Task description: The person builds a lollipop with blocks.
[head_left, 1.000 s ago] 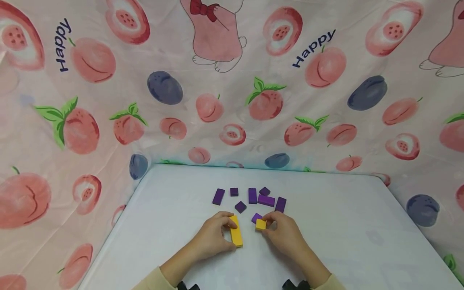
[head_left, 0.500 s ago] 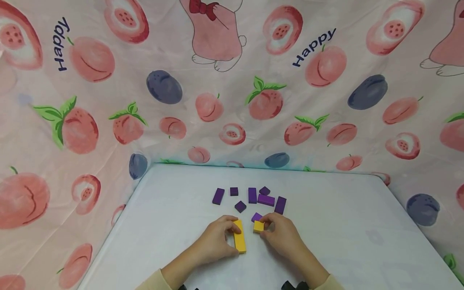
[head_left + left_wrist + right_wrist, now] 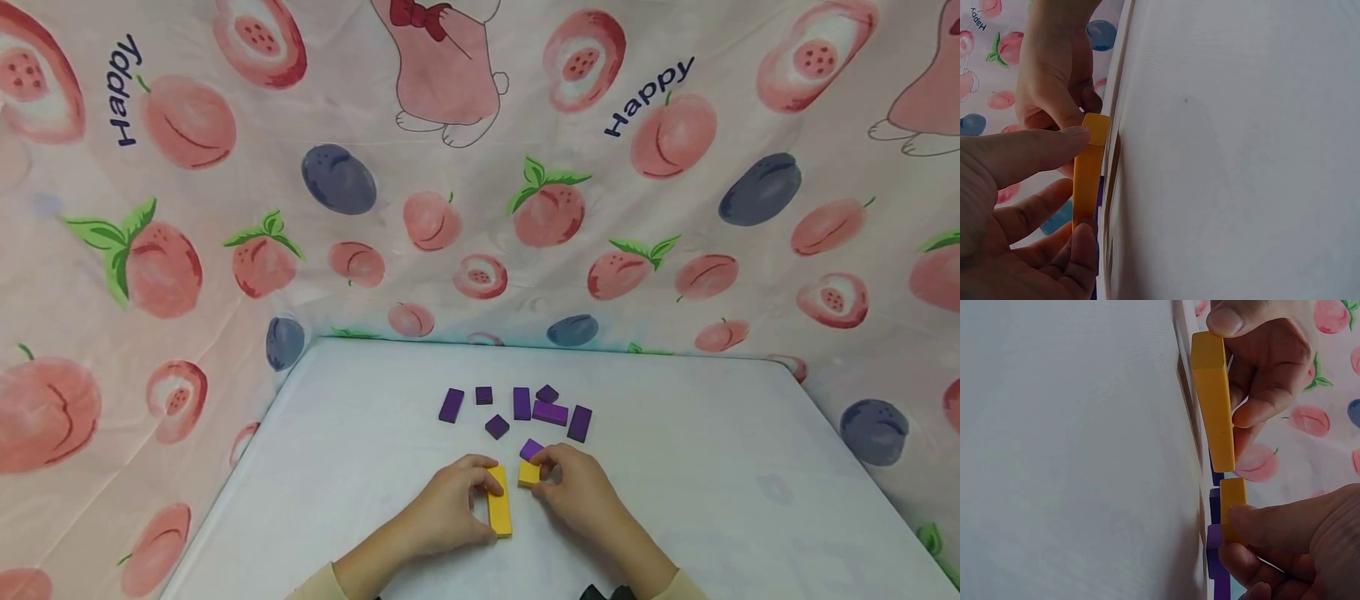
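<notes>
My left hand holds a long yellow block lengthwise, thumb on its near end and fingers at the far part. In the left wrist view the thumb presses one end of this block. My right hand pinches a small yellow block between thumb and fingers, just right of the long one. A gap separates the two yellow blocks in the head view. Just beyond the small block lies a purple block, partly hidden by my right fingers. Whether the yellow blocks touch the table is unclear.
Farther back on the white table several purple blocks lie scattered, among them an oblong one at the left, a small one and another oblong at the right. A fruit-patterned cloth hangs behind.
The long yellow block has come toward me and slightly right in my left hand. My right hand has shifted the small yellow block left and a little nearer. The purple blocks stay put.
</notes>
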`<state>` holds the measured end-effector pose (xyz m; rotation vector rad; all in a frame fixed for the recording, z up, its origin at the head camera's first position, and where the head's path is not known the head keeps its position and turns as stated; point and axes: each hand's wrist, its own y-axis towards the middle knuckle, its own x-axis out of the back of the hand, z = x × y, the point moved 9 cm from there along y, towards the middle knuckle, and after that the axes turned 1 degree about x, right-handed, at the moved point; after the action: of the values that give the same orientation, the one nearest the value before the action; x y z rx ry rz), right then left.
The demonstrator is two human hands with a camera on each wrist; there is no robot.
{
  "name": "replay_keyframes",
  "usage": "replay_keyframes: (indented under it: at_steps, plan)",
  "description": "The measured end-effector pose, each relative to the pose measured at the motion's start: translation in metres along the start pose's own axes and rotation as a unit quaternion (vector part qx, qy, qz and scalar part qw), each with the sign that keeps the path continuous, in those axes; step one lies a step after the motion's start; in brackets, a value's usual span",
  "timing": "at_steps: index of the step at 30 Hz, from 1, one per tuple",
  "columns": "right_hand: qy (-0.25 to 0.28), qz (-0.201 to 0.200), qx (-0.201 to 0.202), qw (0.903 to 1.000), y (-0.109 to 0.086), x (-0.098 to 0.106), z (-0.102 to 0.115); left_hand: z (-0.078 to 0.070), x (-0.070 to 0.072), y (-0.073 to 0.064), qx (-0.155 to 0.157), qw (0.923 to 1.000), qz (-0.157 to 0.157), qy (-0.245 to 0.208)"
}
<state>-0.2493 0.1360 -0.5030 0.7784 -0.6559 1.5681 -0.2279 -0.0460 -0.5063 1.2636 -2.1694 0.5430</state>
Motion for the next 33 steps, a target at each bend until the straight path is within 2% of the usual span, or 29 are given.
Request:
replay_keyframes:
  at_steps: [11, 22, 33]
  plan:
    - [-0.005, 0.004, 0.017, 0.9998, -0.001, -0.004, 0.004, -0.001, -0.004, -0.004, -0.007, 0.9998, 0.016, 0.011]
    - [0.005, 0.008, 0.012, 0.9999, -0.001, -0.009, 0.005, -0.001, -0.008, -0.006, -0.010, 0.9991, 0.033, 0.024]
    - [-0.011, 0.008, 0.024, 0.9996, -0.001, -0.013, 0.010, 0.000, -0.010, -0.009, -0.006, 0.9985, 0.052, 0.016]
